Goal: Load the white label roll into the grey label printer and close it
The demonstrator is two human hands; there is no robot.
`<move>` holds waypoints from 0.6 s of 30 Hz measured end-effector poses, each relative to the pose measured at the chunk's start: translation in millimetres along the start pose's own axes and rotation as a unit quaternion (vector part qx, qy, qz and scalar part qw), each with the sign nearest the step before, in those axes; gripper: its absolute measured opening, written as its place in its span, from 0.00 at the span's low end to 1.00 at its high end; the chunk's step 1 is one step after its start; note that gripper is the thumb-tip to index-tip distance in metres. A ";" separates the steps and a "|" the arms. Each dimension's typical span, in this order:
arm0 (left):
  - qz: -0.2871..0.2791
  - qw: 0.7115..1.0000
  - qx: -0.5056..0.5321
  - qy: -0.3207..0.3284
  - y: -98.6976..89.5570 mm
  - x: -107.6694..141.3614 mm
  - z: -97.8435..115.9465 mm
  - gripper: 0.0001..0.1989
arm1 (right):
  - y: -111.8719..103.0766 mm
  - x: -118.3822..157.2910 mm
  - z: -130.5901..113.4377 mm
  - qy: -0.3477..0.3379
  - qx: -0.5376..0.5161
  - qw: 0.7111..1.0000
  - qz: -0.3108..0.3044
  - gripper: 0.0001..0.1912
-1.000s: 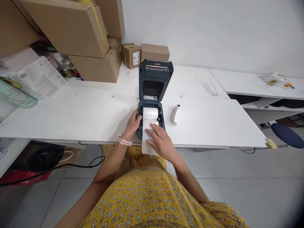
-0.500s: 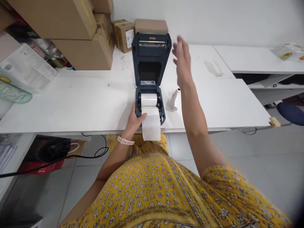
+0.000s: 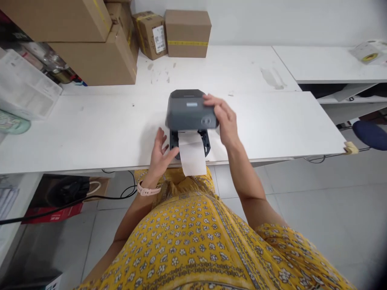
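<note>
A dark grey label printer stands at the table's front edge, its lid (image 3: 190,112) partly lowered over the base (image 3: 208,145). White label paper (image 3: 192,157) hangs out of the front, over the edge. My right hand (image 3: 223,121) grips the right side of the lid, its fingers on top. On the left of the base is my left hand (image 3: 161,153), fingers spread, the thumb near the paper's left edge. The lid hides the paper roll.
Cardboard boxes (image 3: 90,60) are stacked at the back left, with two smaller ones (image 3: 188,36) behind the printer. A clear plastic case (image 3: 27,88) and a green bottle (image 3: 13,123) lie far left. A label roll (image 3: 369,52) sits far right.
The lid has swung down from upright. My right hand has come down and taken hold of it. My left hand has moved left, off the paper, and its fingers have spread.
</note>
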State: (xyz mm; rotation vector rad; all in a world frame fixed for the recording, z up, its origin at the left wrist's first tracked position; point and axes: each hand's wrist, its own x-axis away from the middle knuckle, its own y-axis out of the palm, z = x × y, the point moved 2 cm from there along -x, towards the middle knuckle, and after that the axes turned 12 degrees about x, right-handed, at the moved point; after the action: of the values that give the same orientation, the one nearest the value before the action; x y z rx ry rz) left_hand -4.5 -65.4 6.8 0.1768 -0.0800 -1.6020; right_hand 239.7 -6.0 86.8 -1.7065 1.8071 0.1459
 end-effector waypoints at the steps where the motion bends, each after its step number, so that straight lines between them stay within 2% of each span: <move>1: 0.028 0.999 0.010 0.030 0.4 -1.5 4.9 0.45 | 3.3 17.8 3.1 0.009 0.005 1.000 0.003 0.18; 4: 0.098 0.993 0.025 0.065 7.8 -10.1 16.7 0.35 | 15.4 55.9 17.1 0.049 0.030 0.998 0.010 0.17; 6: 0.102 0.994 0.016 0.048 16.8 -16.0 18.1 0.36 | 23.1 69.6 26.5 0.104 0.032 0.994 0.003 0.24; 9: 0.073 0.997 0.018 -0.017 29.0 -16.7 10.8 0.42 | 31.2 78.9 34.6 0.186 -0.023 0.982 -0.035 0.41; 11: 0.041 0.996 0.044 -0.064 33.8 -12.1 5.2 0.42 | 32.6 81.7 36.9 0.223 -0.076 0.969 -0.071 0.49; 15: -0.003 0.992 0.080 -0.101 35.6 -3.9 6.5 0.38 | 27.9 85.1 39.9 0.277 -0.129 0.943 -0.130 0.58; 18: -0.005 0.991 0.087 -0.105 34.5 -4.0 11.0 0.36 | 24.9 85.1 41.2 0.288 -0.134 0.938 -0.137 0.61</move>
State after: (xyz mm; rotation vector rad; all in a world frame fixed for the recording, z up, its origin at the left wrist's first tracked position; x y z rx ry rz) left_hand 27.8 -63.5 23.4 0.1430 -0.3841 -1.6199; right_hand 235.9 -54.9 2.2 -2.3615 1.9834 -0.2674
